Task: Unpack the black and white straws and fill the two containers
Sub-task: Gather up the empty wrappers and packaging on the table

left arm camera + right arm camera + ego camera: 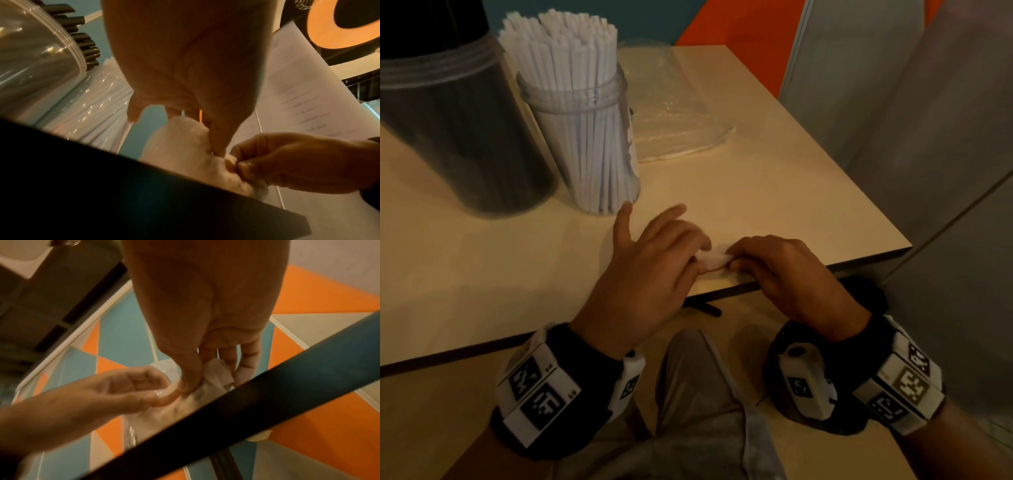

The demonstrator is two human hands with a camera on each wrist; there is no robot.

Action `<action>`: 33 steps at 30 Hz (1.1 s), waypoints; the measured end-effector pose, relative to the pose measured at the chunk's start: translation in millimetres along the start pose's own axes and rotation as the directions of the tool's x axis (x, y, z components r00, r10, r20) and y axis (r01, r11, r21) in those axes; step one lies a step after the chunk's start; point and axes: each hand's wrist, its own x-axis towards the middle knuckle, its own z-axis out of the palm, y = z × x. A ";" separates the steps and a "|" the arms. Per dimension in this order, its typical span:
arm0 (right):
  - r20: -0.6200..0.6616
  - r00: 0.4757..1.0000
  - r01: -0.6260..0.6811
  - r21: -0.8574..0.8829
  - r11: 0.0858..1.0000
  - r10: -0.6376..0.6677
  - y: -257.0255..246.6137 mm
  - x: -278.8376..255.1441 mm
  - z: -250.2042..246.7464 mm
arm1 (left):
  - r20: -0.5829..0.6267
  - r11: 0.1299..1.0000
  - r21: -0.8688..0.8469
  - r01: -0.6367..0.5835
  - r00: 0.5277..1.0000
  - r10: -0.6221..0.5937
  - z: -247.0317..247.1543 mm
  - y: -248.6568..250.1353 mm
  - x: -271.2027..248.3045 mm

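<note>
In the head view, you are holding a small crumpled white wrapper between both hands at the near edge of the table. Your left hand is pinching its left end, with the index finger and thumb stretching out toward the far side. Your right hand is curling its fingers tightly around the right end. To the far left, 2 clear containers are standing side by side: the large one is holding black straws, and the smaller one, just right of it, is holding white straws. A flat clear plastic bag is lying on the table to the right of the smaller container.

In the left wrist view, your left hand is pressing a fingertip into the wrapper while your right hand is pinching its corner. Black straws are sticking out of the large container.

In the right wrist view, your right hand is gripping the wrapper between thumb and fingers, and your left hand is pinching it from the left.
</note>
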 end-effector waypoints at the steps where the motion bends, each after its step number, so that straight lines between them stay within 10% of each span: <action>1: 0.008 1.000 -0.026 0.051 0.998 0.026 0.7 1.2 -1.8 | -0.018 0.998 0.034 -0.043 0.999 0.044 -3.9 0.9 -1.2; 8: 0.117 0.942 -0.324 0.567 0.757 0.316 -10.8 5.5 -15.8 | 0.016 0.986 0.102 -0.129 0.992 0.128 -8.9 -0.2 1.1; 15: 0.123 0.965 -0.245 0.742 0.623 0.234 -21.1 5.9 -17.7 | -0.212 0.970 -0.239 0.037 0.973 -0.089 -15.3 10.9 12.7; 19: 0.110 0.969 -0.224 0.776 0.590 0.223 -26.8 11.0 -14.6 | -0.208 0.745 -0.653 0.133 0.915 -0.345 -16.3 17.6 19.7; 26: 0.015 0.966 -0.161 0.815 0.556 0.258 -36.3 36.5 -24.9 | -0.089 0.454 -0.886 0.099 0.923 -0.375 -26.7 20.9 27.0; 33: 0.421 0.905 -0.259 0.416 0.872 0.068 -4.3 107.1 -57.1 | -0.171 0.799 -0.544 0.255 0.899 -0.403 -24.0 -12.3 55.5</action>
